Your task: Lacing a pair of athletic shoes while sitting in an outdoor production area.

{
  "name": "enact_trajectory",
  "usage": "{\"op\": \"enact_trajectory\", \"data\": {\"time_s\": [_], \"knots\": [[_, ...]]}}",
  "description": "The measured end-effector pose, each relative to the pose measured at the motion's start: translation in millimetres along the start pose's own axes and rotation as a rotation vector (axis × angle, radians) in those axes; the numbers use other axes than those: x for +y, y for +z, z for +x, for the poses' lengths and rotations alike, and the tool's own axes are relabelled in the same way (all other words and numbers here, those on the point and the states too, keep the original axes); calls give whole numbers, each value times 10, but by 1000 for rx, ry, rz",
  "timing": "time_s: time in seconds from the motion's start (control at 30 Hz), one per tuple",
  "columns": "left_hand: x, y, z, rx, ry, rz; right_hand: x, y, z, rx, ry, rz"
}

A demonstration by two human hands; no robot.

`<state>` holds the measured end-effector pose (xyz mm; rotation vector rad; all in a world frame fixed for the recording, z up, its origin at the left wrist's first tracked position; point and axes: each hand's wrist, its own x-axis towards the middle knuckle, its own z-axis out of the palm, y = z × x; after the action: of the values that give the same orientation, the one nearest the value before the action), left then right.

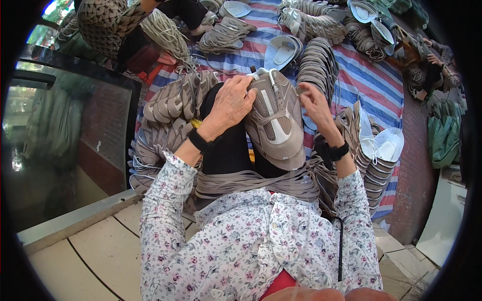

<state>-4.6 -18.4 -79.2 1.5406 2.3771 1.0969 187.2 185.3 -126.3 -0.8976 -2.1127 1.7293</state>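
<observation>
In the head view, a person in a floral shirt [236, 236] sat with a grey-brown shoe upper [276, 118] on their lap, across black trousers [224, 150]. Its toe pointed toward the person, its opening away, and the rim of another layer showed beneath the toe. The left hand [233, 103] lay against the upper's left side near the opening, fingers bent; whether it gripped the edge could not be told. The right hand [315, 103] was beside the upper's right side, fingers loosely curled; contact, or anything pinched, could not be made out. Taupe laces [256, 186] ran in a thick band across the lap.

Beyond the knees spread a striped sheet [369, 83] of red, white and blue. Stacked uppers [173, 98] lined its left edge, white-lined ones [384, 150] stood by its near right corner, and more piles [309, 22] sat toward its far edge. Outside its right edge hung a green bag [444, 135].
</observation>
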Motion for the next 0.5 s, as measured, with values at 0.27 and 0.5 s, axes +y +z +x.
{"op": "enact_trajectory", "data": {"time_s": [0.27,0.5], "knots": [[-39,68,129,-167,-196,121,-130,144,-920,-154,257,249],[141,51,-71,-24,-143,6,-377,354,-1315,-112,263,427]]}}
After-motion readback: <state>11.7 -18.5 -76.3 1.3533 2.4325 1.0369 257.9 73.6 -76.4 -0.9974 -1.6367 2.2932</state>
